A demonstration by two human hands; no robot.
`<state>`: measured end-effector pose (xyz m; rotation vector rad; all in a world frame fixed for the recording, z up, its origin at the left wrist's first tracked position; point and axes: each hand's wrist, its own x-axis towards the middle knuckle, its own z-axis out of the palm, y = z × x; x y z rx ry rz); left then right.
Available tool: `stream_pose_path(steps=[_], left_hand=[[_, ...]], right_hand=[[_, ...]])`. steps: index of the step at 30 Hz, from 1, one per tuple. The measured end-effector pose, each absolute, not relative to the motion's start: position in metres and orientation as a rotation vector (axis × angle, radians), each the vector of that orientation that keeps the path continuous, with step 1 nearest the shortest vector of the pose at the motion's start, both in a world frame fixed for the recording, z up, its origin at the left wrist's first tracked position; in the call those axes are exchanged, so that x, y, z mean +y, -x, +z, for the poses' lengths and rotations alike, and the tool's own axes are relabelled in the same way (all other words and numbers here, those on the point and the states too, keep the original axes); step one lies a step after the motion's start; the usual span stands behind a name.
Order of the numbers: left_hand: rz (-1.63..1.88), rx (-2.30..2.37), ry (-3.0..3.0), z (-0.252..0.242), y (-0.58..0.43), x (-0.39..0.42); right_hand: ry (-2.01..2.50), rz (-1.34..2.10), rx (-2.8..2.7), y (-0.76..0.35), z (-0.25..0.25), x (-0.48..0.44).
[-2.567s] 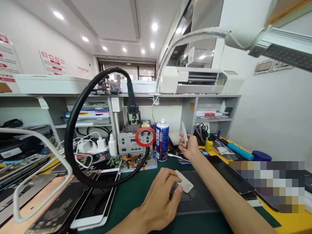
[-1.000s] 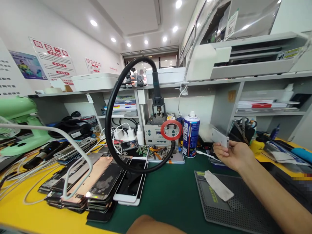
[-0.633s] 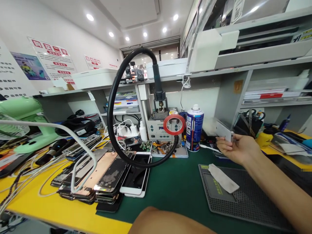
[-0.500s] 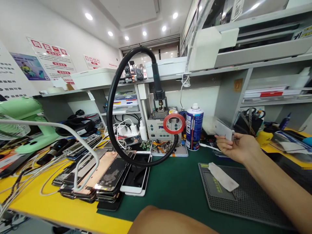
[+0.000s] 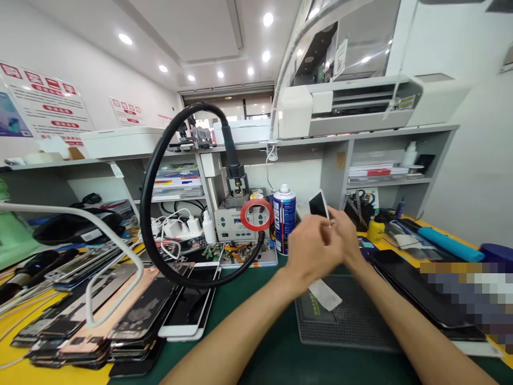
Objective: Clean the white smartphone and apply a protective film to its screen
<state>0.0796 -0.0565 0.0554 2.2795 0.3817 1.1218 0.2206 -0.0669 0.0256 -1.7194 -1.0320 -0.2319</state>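
Note:
Both my hands meet above the green mat, in front of the blue spray can (image 5: 284, 218). My right hand (image 5: 345, 236) holds a white phone (image 5: 319, 203) upright, its dark screen facing left. My left hand (image 5: 311, 251) has come up against it, fingers curled near the phone's lower end; motion smear hides exactly what they touch. Below the hands, a white wipe (image 5: 325, 294) lies on the grey perforated work pad (image 5: 352, 321).
A black hose loop (image 5: 160, 214) with a red ring (image 5: 256, 215) stands before a soldering station (image 5: 234, 220). A pile of phones and screens (image 5: 120, 315) lies at left. Dark panels (image 5: 417, 294) lie at right. Shelves run behind.
My left hand, out of view a moment ago, has risen to join the right hand at the phone. The right hand turned the phone upright and the view swung right.

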Motion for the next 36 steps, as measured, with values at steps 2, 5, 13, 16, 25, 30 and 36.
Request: stream_pose_path(steps=[2,5,13,16,25,30,36], left_hand=[[1.136,0.526,-2.306,0.047,-0.076,-0.039],[1.050,0.526,-2.397,0.035,-0.076,-0.026],[0.929,0.514,-2.487,0.015,-0.095,-0.020],[0.922,0.540,-2.495,0.005,-0.101,-0.016],[0.966,0.590,-2.487,-0.013,-0.111,-0.019],[1.008,0.614,-2.445,-0.018,-0.112,-0.017],[1.028,0.594,-2.410,-0.022,-0.109,-0.013]], right_hand=[[1.804,-0.314,-1.091,-0.219,0.024,-0.068],[1.885,-0.371,-1.112,-0.219,0.026,-0.067],[1.960,-0.474,-1.107,-0.221,0.031,-0.068],[1.971,-0.480,-1.122,-0.218,0.029,-0.066],[1.960,-0.410,-1.106,-0.216,0.025,-0.063],[1.937,-0.312,-1.068,-0.210,0.025,-0.062],[1.943,-0.224,-1.060,-0.196,0.025,-0.063]])
